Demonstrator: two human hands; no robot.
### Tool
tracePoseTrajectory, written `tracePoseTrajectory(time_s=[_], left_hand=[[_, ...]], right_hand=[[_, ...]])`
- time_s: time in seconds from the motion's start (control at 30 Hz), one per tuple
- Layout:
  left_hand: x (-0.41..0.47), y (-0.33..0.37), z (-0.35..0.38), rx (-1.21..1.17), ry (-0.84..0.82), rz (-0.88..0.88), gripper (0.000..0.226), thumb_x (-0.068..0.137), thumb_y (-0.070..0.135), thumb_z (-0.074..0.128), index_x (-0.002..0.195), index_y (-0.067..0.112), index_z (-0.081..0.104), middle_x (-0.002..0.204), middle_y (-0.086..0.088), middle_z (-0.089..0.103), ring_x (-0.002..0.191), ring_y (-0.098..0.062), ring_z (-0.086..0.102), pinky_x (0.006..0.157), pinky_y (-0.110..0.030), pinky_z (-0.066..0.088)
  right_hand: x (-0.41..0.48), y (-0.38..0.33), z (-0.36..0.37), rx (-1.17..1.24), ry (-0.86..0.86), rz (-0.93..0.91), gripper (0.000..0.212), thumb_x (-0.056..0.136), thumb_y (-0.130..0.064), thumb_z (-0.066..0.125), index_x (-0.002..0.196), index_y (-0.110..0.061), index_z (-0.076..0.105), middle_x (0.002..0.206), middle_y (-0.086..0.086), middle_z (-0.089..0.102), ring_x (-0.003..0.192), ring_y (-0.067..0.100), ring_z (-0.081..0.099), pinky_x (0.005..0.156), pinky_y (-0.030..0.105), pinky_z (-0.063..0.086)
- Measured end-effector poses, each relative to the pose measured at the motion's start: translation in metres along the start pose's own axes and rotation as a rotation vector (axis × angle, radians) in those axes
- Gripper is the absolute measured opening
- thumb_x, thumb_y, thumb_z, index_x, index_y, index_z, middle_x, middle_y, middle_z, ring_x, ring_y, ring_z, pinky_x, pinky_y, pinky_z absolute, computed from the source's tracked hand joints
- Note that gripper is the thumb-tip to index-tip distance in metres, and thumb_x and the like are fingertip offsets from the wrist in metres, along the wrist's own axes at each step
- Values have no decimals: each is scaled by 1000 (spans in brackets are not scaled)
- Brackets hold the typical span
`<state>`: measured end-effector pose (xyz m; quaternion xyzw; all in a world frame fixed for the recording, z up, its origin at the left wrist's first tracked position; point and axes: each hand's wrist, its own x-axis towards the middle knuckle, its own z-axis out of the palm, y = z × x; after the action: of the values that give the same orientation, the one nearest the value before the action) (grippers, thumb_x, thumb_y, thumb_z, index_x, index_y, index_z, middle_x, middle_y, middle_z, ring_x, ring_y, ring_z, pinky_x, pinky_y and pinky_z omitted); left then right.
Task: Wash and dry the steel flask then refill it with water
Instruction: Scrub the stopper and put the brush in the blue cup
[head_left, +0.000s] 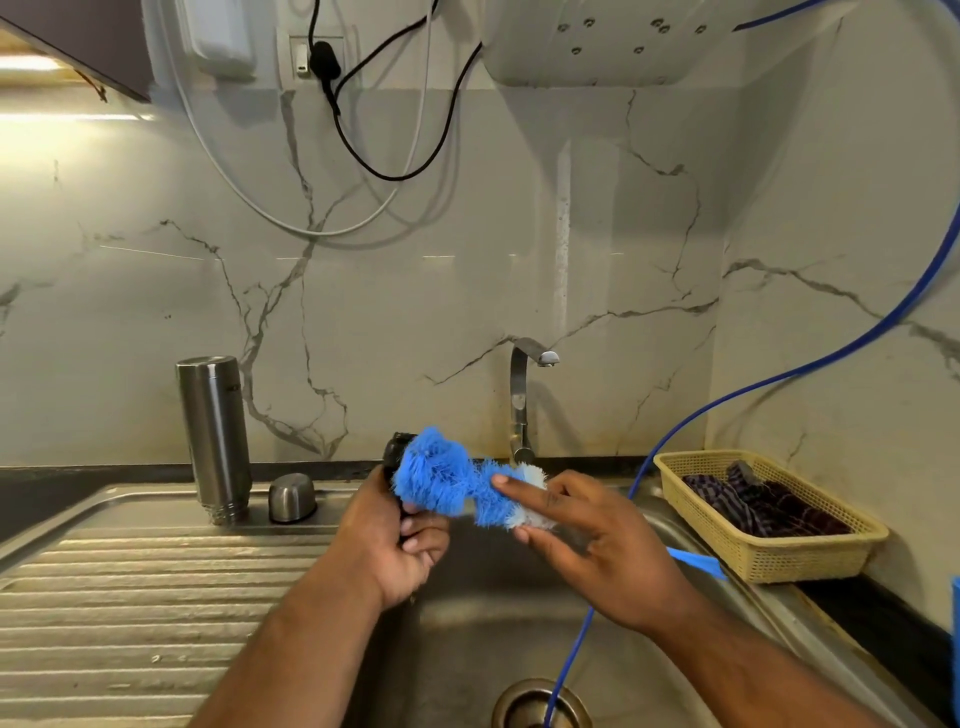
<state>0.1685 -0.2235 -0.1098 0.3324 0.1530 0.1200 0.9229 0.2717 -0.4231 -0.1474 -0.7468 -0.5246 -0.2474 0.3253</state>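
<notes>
Over the sink (519, 623), the left hand (400, 540) curls its fingers round a black part (396, 448). The right hand (597, 540) pinches the blue brush (447, 483) against it. The steel flask (215, 436) stands upside down on the drainboard (156, 571), left of both hands.

A yellow basket (789, 558) holding a checked cloth (769, 506) sits beside a blue hose (906, 316).

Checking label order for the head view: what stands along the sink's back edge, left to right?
Flask → steel cap → tap → basket. Left out: left hand with black lid, right hand with brush; they overlap one another and the tap.
</notes>
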Motion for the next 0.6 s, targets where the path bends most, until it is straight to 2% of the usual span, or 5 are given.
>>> tracePoseTrajectory(time_s=[0.1,0.23,0.43,0.53,0.6], left_hand=[[-3,-4,4,32,-19,-16,49,104,41,39,63,16,50,44,7,27,31,-5,21,33,-16,14],[-4,-36,18,260,-17,-33,58,106,44,32,64,13,58,48,5,28,34,-6,21,36,-19,14],[-6,-5,2,-1,40,30,46,105,40,36,70,15,49,50,6,31,32,-6,24,32,-15,17],[-5,-26,7,336,48,42,49,108,42,30,75,14,54,49,5,31,36,-7,22,32,-17,17],[-2,-40,15,467,22,23,58,106,50,29,69,14,56,50,4,31,38,-8,20,33,-18,16]], right_hand=[[1,-3,2,-56,31,-13,54,97,-55,51,144,-70,29,101,-21,48,96,4,49,74,24,48],[11,-25,3,-75,120,-64,54,100,-52,50,148,-64,30,96,-16,46,85,3,47,64,20,46],[2,-17,-3,-244,28,-76,55,99,-56,43,149,-67,20,103,-15,49,87,2,45,62,16,44],[9,-28,1,-188,68,-64,55,100,-55,43,149,-67,21,96,-14,48,81,3,45,59,18,46],[13,-31,2,-176,133,-52,55,100,-54,42,149,-66,21,92,-14,45,79,5,46,57,19,46]])
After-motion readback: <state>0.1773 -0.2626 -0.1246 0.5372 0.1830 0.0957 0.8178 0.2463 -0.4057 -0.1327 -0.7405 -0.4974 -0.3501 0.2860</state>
